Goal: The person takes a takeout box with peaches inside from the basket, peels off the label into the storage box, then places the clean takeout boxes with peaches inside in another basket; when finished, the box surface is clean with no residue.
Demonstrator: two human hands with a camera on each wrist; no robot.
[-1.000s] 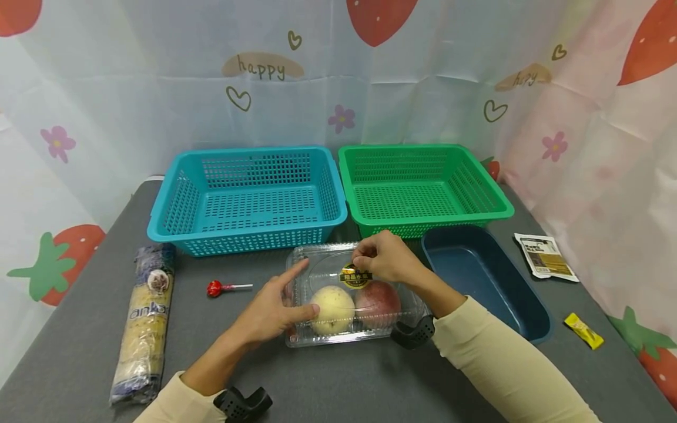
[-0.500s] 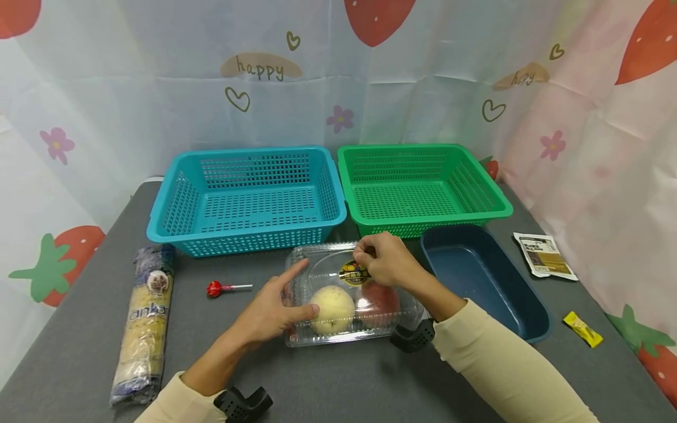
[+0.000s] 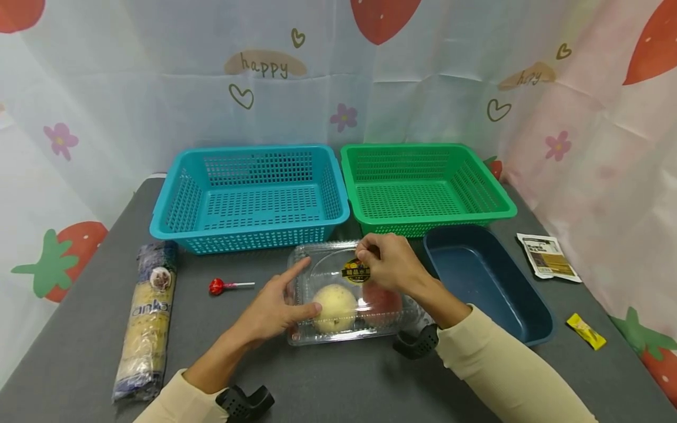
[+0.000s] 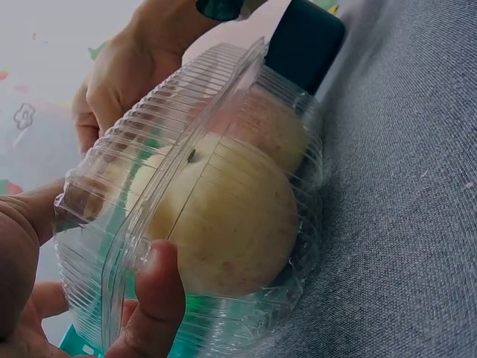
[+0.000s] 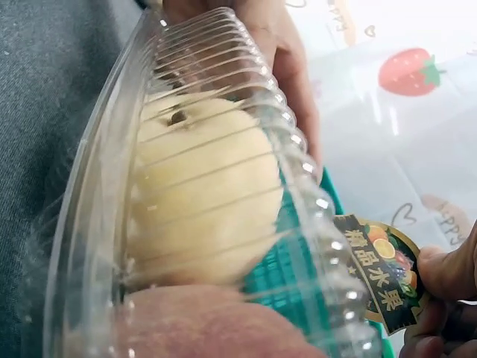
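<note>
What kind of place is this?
Probably somewhere indoors, at a table set up for sorting or packing things, but I can't tell which room. A strawberry-patterned cloth hangs behind, and on the grey table are a blue basket, a green basket and a clear fruit box.

soft light glints off the clear box [image 3: 327, 276]; left wrist view is dimmer.

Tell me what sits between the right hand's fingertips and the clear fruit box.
A fruit label: the right hand pinches one edge, and the opposite edge appears to meet the clear fruit box. The right wrist view shows it.
</note>
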